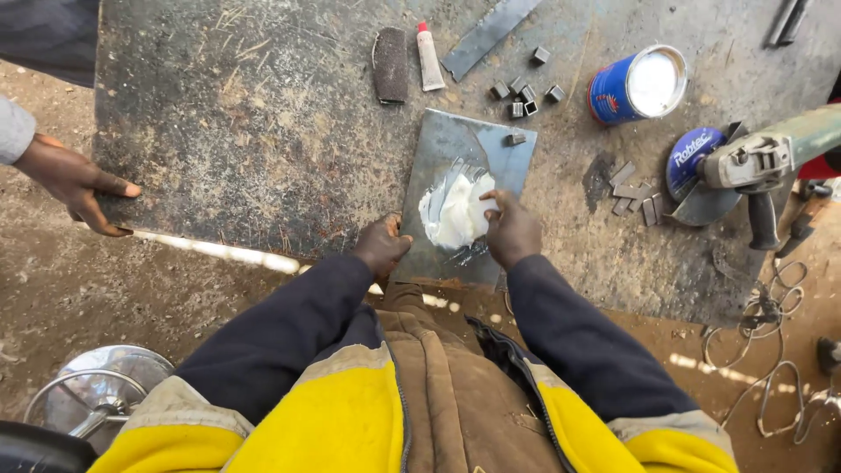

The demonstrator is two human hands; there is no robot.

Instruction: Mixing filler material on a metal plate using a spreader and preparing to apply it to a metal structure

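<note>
Steel sheet (263, 131) | left hand (381, 245) curled, steadying small plate (438, 158) | right hand (512, 229) fingers closed, spreading white paste (455, 215)

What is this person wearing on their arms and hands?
Both hands, left and right, are bare, with no gloves. Long dark navy sleeves cover both arms to the wrists. Toward the shoulders the sleeves turn bright yellow, with a dusty grey band between the two colours. A worn brown garment shows at the chest.
</note>
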